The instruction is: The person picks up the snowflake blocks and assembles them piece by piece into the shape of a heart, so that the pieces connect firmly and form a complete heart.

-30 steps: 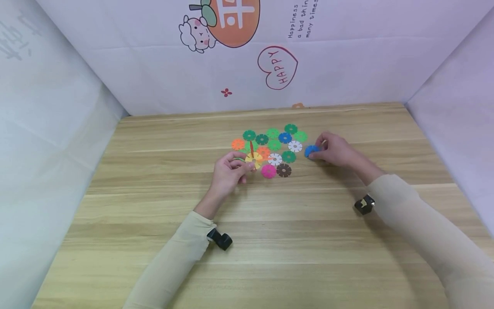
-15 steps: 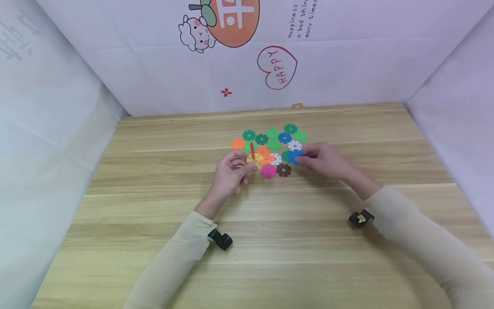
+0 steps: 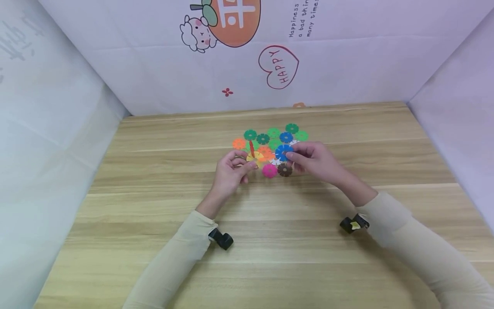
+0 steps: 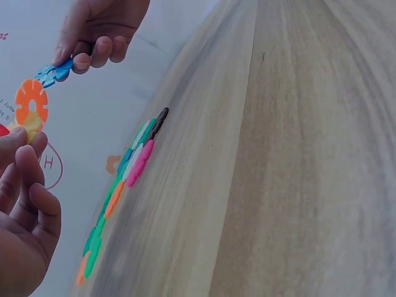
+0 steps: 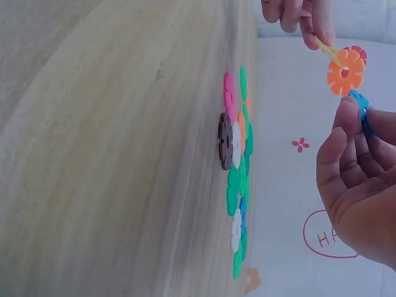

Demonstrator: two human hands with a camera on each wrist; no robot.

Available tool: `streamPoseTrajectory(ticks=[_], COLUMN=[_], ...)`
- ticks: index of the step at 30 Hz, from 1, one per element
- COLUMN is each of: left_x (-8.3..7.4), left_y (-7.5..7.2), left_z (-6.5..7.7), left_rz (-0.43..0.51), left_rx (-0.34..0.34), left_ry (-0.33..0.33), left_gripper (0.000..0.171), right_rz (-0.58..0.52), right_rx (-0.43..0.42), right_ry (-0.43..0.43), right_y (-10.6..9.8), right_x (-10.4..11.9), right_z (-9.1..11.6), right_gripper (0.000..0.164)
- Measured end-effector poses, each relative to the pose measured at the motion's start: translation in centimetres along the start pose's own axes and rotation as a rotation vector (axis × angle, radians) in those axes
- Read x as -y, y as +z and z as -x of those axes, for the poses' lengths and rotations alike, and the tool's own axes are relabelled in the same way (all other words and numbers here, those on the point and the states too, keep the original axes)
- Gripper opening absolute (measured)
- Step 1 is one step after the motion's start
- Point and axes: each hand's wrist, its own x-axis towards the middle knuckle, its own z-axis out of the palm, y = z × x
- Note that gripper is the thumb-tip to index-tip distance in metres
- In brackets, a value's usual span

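Note:
My left hand (image 3: 230,172) pinches a yellow notched plastic disc (image 3: 252,158) between thumb and fingers. An upright red disc (image 3: 252,148) and an orange notched disc (image 5: 336,79) are joined to the yellow one. My right hand (image 3: 319,162) pinches a blue notched disc (image 3: 280,154) by its edge, thumb on the near face. In the right wrist view the blue disc's far edge is right at the rim of the orange disc, and the two lie at an angle to each other. Both hands are raised above the loose discs on the table.
Several loose notched discs lie flat on the wooden table (image 3: 262,240), among them a pink disc (image 3: 266,171), a brown disc (image 3: 284,174) and a dark green disc (image 3: 247,135). A printed white cloth (image 3: 162,73) stands behind the table, with plain cloth at both sides.
My right hand has brought the blue disc leftward from the right of the loose discs to the joined discs. My left hand has stayed almost still, still pinching the yellow disc.

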Motion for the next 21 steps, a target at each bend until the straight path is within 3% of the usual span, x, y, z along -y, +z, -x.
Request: streamPoseTrajectory(ticks=[8,21], left_x=[0.12,0.13], left_y=[0.20,0.29], left_z=[-0.02,0.12], left_rz=[-0.007,-0.014], left_rx=[0.019,0.025], left_ry=[0.008,0.023], left_gripper=[0.024,0.018], right_rz=[0.039,-0.015], right_rx=[0.004,0.023], right_ry=[-0.067,-0.011], right_y=[0.44,0.90], right_x=[-0.06,0.03], right_z=[0.00,-0.41], right_gripper=[0.017,0.021])
